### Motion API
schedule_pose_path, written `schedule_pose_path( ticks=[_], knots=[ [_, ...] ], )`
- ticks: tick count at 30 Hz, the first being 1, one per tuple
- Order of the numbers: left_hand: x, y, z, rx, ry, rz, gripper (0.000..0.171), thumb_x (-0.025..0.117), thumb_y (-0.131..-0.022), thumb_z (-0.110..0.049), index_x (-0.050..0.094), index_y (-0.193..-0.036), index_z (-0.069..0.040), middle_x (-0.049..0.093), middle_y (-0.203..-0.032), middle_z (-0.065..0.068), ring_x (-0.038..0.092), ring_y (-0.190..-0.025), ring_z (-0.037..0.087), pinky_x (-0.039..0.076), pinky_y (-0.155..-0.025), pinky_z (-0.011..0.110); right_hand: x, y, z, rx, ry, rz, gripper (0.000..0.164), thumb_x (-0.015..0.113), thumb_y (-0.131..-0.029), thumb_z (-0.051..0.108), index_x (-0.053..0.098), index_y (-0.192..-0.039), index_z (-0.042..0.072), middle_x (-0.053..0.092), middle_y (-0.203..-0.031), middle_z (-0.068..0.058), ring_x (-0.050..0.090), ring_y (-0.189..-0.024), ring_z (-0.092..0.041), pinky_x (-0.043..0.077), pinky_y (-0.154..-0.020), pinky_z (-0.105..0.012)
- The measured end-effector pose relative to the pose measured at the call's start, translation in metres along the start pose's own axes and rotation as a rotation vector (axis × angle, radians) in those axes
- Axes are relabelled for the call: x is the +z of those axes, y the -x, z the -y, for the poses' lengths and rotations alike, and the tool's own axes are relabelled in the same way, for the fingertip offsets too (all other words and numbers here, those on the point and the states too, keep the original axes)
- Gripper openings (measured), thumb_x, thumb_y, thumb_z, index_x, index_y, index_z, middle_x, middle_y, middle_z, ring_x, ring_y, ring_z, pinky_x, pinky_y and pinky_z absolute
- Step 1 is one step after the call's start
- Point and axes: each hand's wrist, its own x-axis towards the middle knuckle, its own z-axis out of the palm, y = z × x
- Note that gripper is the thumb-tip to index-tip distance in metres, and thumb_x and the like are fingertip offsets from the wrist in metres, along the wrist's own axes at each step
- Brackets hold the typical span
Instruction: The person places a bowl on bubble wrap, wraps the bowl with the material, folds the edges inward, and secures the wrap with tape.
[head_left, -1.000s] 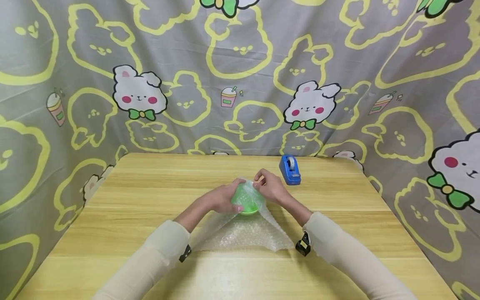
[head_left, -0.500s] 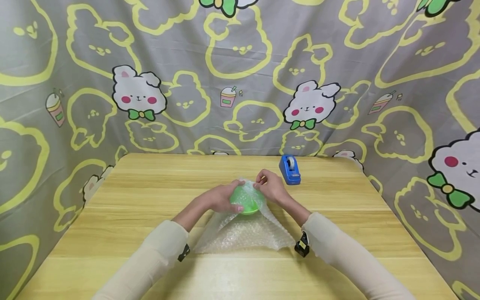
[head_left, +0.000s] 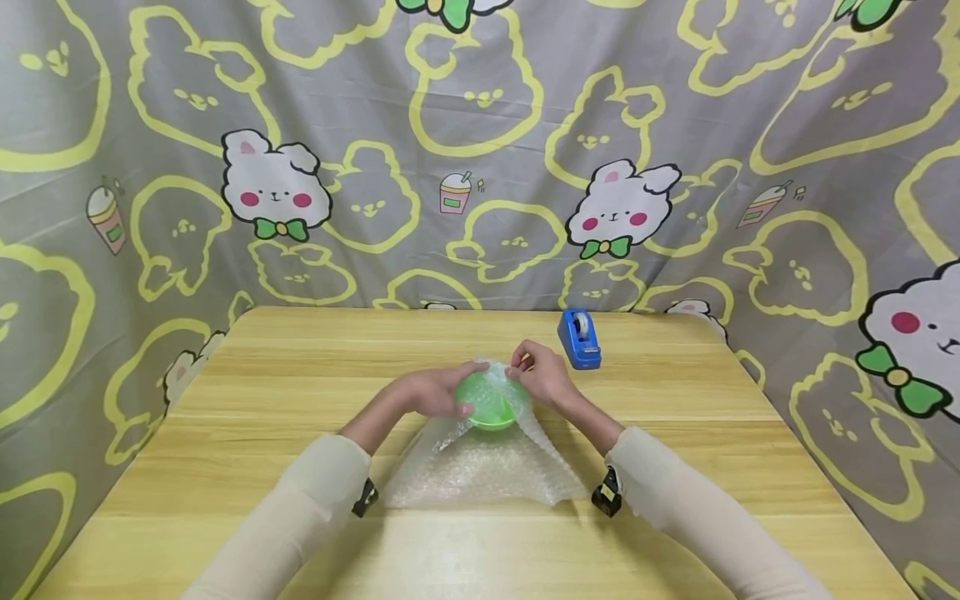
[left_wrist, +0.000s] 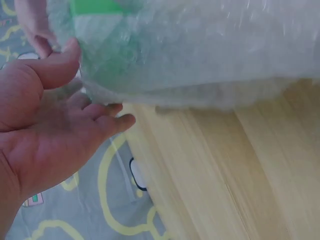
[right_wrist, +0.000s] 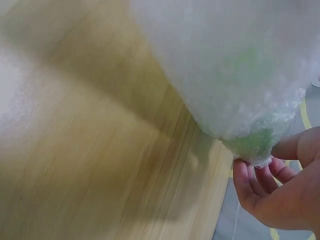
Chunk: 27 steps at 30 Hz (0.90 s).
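Note:
A green bowl [head_left: 487, 410] sits near the middle of the table, partly covered by clear bubble wrap [head_left: 487, 475]. The wrap's sides fold up over it, and its near part spreads toward me. My left hand [head_left: 437, 390] holds the bowl's left side through the wrap, thumb in front. In the left wrist view, the left hand's thumb [left_wrist: 62, 65] touches the wrapped edge, with the other fingers curled below. My right hand [head_left: 542, 373] pinches a gathered end of the wrap at the bowl's far right. The right wrist view shows that bunched wrap [right_wrist: 257, 145] between thumb and fingers.
A blue tape dispenser [head_left: 580, 340] with a roll of tape stands at the back right, just beyond my right hand. The wooden table [head_left: 300, 358] ends at a patterned grey curtain [head_left: 390, 275] behind and on both sides.
My left hand has shifted slightly left, its thumb sliding back along the bowl and uncovering more green. The wrap's left fold has dropped outward a little. My right hand stays nearly still.

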Motion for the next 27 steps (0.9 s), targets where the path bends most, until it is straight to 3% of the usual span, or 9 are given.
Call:
schedule_pose_path(
  ticks=[5,11,15,21,27],
  knots=[
    [0.004,0.001,-0.001,-0.016,-0.007,-0.045,0.082,0.07,-0.097,-0.02,0.022,-0.163,-0.028,0.028,-0.166,0.016,0.04,-0.145,0.038,0.035,-0.117,0.056,-0.009,0.004,0.0,0.008,-0.002,0.066,0.015,0.074,-0.093,0.017,0.065,-0.099,0.007,0.07,-0.099,-0.01,0.066,-0.098,-0.026,0.053,-0.071,-0.03],
    [0.007,0.002,-0.001,-0.013,-0.041,-0.075,0.081,0.071,-0.097,-0.023,0.023,-0.162,-0.028,0.034,-0.163,0.017,0.044,-0.142,0.038,0.038,-0.115,0.055,-0.028,0.005,-0.001,0.079,-0.076,0.308,0.041,0.078,-0.09,0.022,0.059,-0.122,0.006,0.063,-0.126,-0.014,0.058,-0.122,-0.032,0.055,-0.087,-0.036],
    [0.007,0.004,-0.001,-0.014,-0.046,-0.081,0.082,0.071,-0.097,-0.023,0.023,-0.163,-0.029,0.036,-0.162,0.018,0.046,-0.14,0.039,0.04,-0.113,0.055,-0.034,0.006,-0.001,0.102,-0.13,0.416,0.057,0.082,-0.087,0.018,0.051,-0.133,0.005,0.054,-0.138,-0.017,0.054,-0.121,-0.033,0.052,-0.091,-0.038],
    [0.008,0.005,-0.001,-0.004,-0.023,-0.097,0.083,0.073,-0.095,-0.021,0.024,-0.163,-0.026,0.035,-0.162,0.018,0.05,-0.136,0.039,0.044,-0.109,0.055,-0.022,0.011,-0.002,-0.007,-0.037,0.352,0.065,0.086,-0.082,0.015,0.048,-0.133,0.001,0.054,-0.135,-0.019,0.061,-0.11,-0.03,0.055,-0.089,-0.036],
    [0.01,0.005,0.0,0.009,-0.029,-0.105,0.084,0.073,-0.095,-0.02,0.024,-0.163,-0.025,0.038,-0.161,0.02,0.052,-0.134,0.04,0.045,-0.109,0.055,-0.013,0.016,0.0,-0.02,0.015,0.27,0.066,0.088,-0.079,0.015,0.05,-0.131,0.002,0.057,-0.13,-0.018,0.063,-0.107,-0.029,0.057,-0.089,-0.04]
  ],
)
